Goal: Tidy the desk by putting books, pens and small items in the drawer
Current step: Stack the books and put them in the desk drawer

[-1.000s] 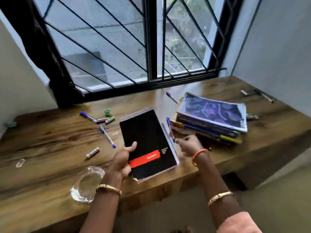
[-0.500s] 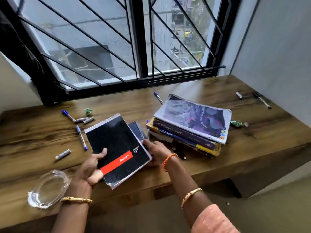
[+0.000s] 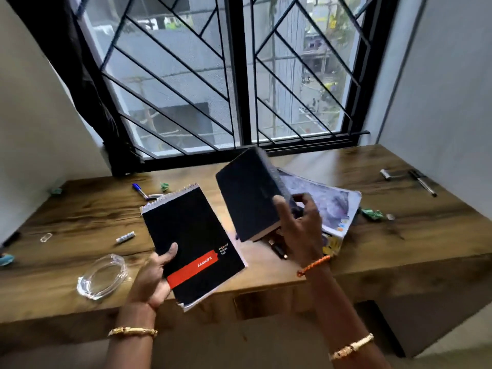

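Above the brown wooden desk (image 3: pixel 80 217), the left hand (image 3: pixel 153 278) grips a black spiral notepad with a red band (image 3: pixel 191 243); the right hand (image 3: pixel 300 227) clasps a blurred dark hardcover book (image 3: pixel 247 198). Pens (image 3: pixel 139 190), a book stack (image 3: pixel 335 209) and apparently everything else remain; no drawer visible.

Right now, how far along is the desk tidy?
Nothing looks put away yet, and no open drawer shows. In hand: the left hand holds the spiral notebook, the right hand a dark book, both lifted. Left: the book pile, blue pen, black pen and other small bits on the desk.
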